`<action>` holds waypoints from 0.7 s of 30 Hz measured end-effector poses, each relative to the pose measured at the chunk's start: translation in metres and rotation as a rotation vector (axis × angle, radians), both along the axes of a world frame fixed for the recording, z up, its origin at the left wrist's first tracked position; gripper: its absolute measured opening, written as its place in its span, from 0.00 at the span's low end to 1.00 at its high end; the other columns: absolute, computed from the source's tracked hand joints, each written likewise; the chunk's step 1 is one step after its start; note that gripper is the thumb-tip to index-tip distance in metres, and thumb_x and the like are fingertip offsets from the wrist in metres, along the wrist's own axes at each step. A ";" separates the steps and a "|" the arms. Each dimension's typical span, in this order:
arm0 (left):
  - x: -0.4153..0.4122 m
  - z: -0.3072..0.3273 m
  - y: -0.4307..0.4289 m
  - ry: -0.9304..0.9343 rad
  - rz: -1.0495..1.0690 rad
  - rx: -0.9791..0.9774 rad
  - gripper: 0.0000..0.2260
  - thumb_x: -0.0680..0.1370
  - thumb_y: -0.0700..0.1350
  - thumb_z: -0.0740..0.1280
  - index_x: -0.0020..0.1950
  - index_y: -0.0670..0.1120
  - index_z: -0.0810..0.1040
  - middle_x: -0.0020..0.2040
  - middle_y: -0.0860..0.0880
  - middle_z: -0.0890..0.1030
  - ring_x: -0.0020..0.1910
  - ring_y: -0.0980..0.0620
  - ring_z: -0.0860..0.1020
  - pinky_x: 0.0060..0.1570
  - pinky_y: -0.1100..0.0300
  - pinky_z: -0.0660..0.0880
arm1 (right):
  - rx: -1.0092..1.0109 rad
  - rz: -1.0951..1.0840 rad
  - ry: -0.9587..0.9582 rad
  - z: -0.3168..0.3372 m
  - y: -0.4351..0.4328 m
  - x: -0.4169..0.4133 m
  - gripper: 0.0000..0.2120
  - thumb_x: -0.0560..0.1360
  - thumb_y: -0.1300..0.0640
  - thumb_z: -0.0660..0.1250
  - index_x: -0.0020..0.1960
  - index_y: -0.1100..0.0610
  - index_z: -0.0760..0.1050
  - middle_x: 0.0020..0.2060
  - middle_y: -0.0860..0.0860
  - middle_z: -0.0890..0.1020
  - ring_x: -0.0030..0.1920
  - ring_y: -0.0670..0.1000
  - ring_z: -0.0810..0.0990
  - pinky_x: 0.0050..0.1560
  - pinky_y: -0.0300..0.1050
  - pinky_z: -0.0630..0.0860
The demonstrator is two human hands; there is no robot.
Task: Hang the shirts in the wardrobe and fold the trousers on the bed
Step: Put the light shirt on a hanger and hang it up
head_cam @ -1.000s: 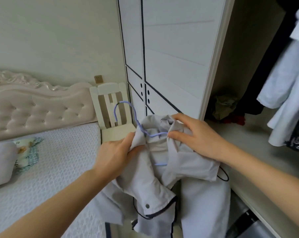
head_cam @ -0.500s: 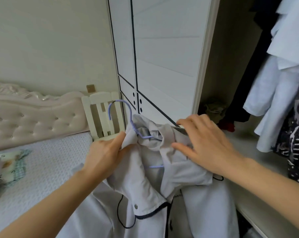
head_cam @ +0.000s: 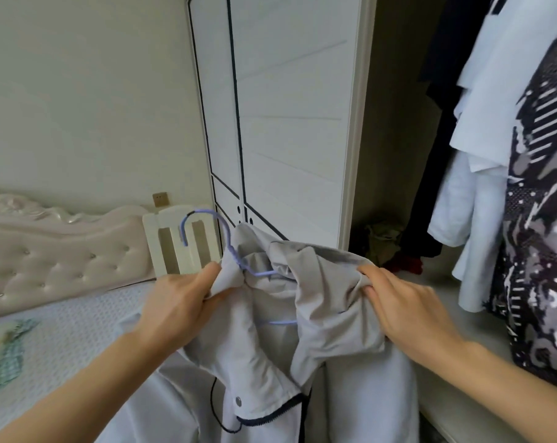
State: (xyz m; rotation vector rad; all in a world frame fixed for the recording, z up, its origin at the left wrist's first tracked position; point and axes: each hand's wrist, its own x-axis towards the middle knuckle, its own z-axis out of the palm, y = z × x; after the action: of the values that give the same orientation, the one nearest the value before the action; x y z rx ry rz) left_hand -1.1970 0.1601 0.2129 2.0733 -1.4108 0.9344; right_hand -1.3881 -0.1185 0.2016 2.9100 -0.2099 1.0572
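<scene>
Left hand (head_cam: pixel 178 302): fingers curled, thumb on top, pinching the left shoulder of a pale grey cloth shirt (head_cam: pixel 264 356) with dark zip trim, a dark drawcord and one metal snap.

Right hand (head_cam: pixel 405 310): fingers curled into a bunch of the same shirt at the right shoulder, gripping it.

Lilac wire hanger (head_cam: pixel 202 211): set inside the shirt's neck opening. Hook clear above the collar, curving up and over to the left, dark at the tip. Short stretch of lower bar visible, level, inside the neck. Long axis left to right, between the two hands.

Shirt position: collar uppermost, long axis vertical, front open, body hanging past the bottom edge of view. Held in the air before the tall white wardrobe door with thin dark lines (head_cam: pixel 286 123), between bed and open compartment; not yet hung.

To the left:
- white slatted wooden chair back (head_cam: pixel 152 238), just behind the hook
- beige wall socket (head_cam: pixel 159 199) above it
- bed with white textured cover (head_cam: pixel 63 321)
- cream tufted headboard (head_cam: pixel 47 260)
- pale green patterned cloth (head_cam: pixel 2 356) at the bed's left edge

To the right, in the open compartment:
- dark hanging garment (head_cam: pixel 443 91)
- white hanging garments (head_cam: pixel 481 91)
- black-and-white patterned garment (head_cam: pixel 542 219), nearest the camera
- crumpled heap of dark and red clothes (head_cam: pixel 385 247) on the compartment floor
</scene>
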 end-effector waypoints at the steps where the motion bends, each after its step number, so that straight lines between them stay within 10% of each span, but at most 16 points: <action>1: 0.000 0.003 -0.002 -0.023 -0.032 0.011 0.14 0.83 0.58 0.50 0.45 0.51 0.65 0.25 0.48 0.72 0.20 0.45 0.69 0.19 0.59 0.67 | 0.024 0.049 0.001 0.001 -0.002 -0.002 0.09 0.81 0.55 0.61 0.59 0.55 0.75 0.44 0.52 0.82 0.35 0.54 0.81 0.28 0.49 0.76; 7: -0.003 0.014 -0.027 -0.111 -0.113 0.064 0.17 0.84 0.58 0.49 0.50 0.51 0.72 0.27 0.50 0.74 0.22 0.48 0.71 0.21 0.60 0.69 | 0.050 0.281 0.042 0.013 0.001 -0.003 0.09 0.81 0.48 0.52 0.44 0.40 0.55 0.35 0.38 0.66 0.31 0.42 0.67 0.29 0.38 0.64; 12: 0.000 0.028 -0.046 -0.162 -0.018 0.012 0.25 0.80 0.63 0.56 0.34 0.44 0.69 0.25 0.52 0.67 0.22 0.49 0.66 0.22 0.61 0.60 | 0.265 0.255 -0.019 0.018 -0.015 -0.016 0.12 0.81 0.43 0.50 0.40 0.42 0.58 0.30 0.41 0.71 0.30 0.44 0.70 0.30 0.37 0.63; 21: 0.019 0.030 -0.058 -0.085 0.011 -0.140 0.21 0.81 0.59 0.55 0.34 0.47 0.67 0.28 0.51 0.70 0.26 0.51 0.66 0.28 0.69 0.58 | 0.298 0.200 -0.096 0.053 -0.038 -0.047 0.10 0.81 0.42 0.52 0.42 0.37 0.63 0.35 0.39 0.72 0.34 0.41 0.72 0.34 0.39 0.68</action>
State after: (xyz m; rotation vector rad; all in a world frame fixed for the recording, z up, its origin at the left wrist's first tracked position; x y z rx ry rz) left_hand -1.1779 0.1025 0.2431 1.9613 -1.3356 1.1051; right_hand -1.4351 -0.1565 0.2545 3.2024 -0.0872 1.2998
